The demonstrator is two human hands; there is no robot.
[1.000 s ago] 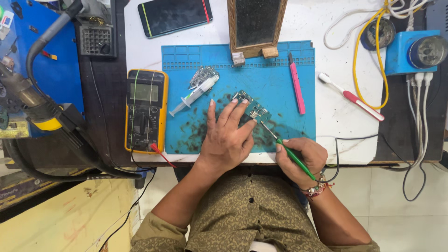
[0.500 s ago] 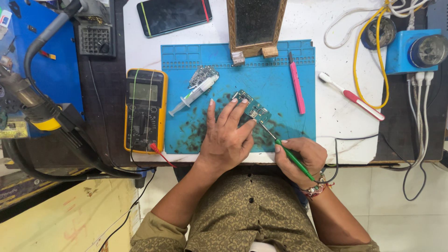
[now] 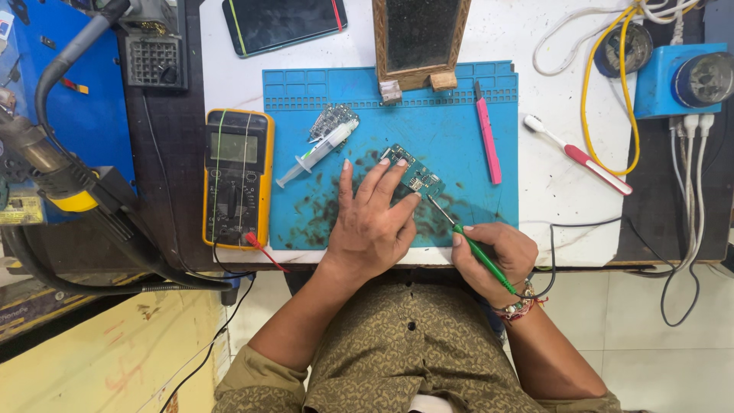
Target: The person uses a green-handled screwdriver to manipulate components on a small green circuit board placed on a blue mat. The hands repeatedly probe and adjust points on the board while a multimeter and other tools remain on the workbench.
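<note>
left hand [image 3: 372, 222] flat on circuit board [image 3: 414, 176], right hand [image 3: 495, 256] gripping soldering iron [image 3: 468, 241]

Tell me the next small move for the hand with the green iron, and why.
Probably ease the green soldering iron tip forward onto the circuit board. The right hand holds it with the tip right at the board's near edge, while the left hand pins the board to the blue mat.

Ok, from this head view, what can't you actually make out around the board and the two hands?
- Circuit board: its near edge is hidden under the left hand; the parts on it are too small to tell apart.
- Green-handled iron: the right hand covers its rear; whether its tip touches the board is too fine to tell.
- Second small board: partly covered by the syringe.
</note>
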